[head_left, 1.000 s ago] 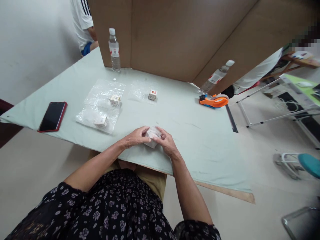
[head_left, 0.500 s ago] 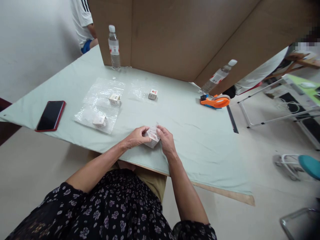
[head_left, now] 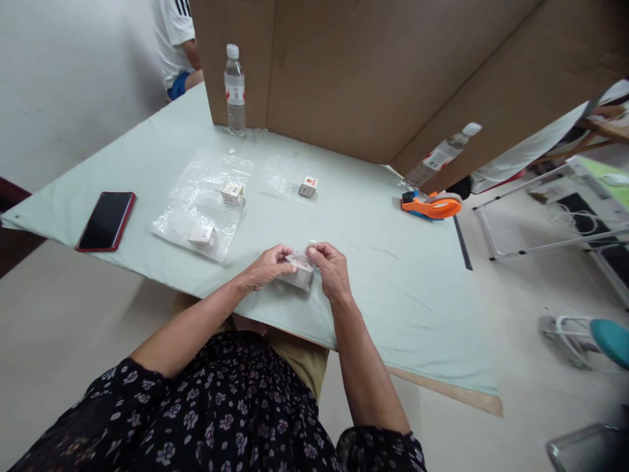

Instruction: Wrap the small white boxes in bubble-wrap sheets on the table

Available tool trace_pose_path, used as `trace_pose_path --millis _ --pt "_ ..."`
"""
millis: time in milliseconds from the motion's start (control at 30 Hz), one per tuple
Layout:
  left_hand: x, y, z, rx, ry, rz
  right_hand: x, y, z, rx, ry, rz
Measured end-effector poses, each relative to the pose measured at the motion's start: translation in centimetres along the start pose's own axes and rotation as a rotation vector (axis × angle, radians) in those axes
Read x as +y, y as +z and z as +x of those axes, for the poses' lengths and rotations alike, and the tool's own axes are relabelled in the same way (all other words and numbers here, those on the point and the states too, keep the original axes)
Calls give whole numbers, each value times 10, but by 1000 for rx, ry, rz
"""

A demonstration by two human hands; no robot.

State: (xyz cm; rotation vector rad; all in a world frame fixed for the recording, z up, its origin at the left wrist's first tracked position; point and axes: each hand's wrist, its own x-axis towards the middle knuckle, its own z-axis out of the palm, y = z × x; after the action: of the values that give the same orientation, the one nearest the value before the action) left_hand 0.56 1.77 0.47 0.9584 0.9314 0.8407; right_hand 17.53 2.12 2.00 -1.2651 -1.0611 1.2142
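Note:
Near the table's front edge, a small box in bubble wrap (head_left: 299, 276) is between my hands. My left hand (head_left: 269, 265) is closed on the box's left side, thumb across its top. My right hand (head_left: 330, 265) pinches the edge of the clear wrap at the box's upper right. To the left, two small boxes, one nearer (head_left: 203, 236) and one farther (head_left: 232, 193), lie on bubble wrap sheets (head_left: 170, 225). Another small box (head_left: 308, 187) with a red mark sits farther back, beside a smaller bubble wrap piece (head_left: 279, 176).
A phone in a red case (head_left: 107, 221) lies at the left. Water bottles stand before the cardboard partition, one left (head_left: 236, 98) and one right (head_left: 441, 157). An orange tape dispenser (head_left: 432, 206) rests at the right edge. Behind sits a person in a white shirt (head_left: 171, 33).
The box has turned in my hands, showing its printed long side. My right fingers have drawn the wrap's edge up a little. The whole view has shifted slightly.

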Motion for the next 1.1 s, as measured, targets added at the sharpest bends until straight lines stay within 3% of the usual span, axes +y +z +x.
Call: trace_pose_path --millis 200,400,633,733,933,1100 --pt "-4 1 1 40 17 -44 -8 -2 -14 -79 -143 -311" --pt "-2 7 -1 39 56 58 -7 -13 -23 -127 -327 -647" --pt "0 16 -2 219 173 551 8 -23 -23 -139 -504 -787" --pt "4 12 -1 186 165 584 15 -23 -22 -138 -584 -821" --pt "8 3 1 22 88 432 14 -25 -19 -210 -619 -885" --pt "9 4 2 22 122 486 14 -27 -16 -221 -645 -920"
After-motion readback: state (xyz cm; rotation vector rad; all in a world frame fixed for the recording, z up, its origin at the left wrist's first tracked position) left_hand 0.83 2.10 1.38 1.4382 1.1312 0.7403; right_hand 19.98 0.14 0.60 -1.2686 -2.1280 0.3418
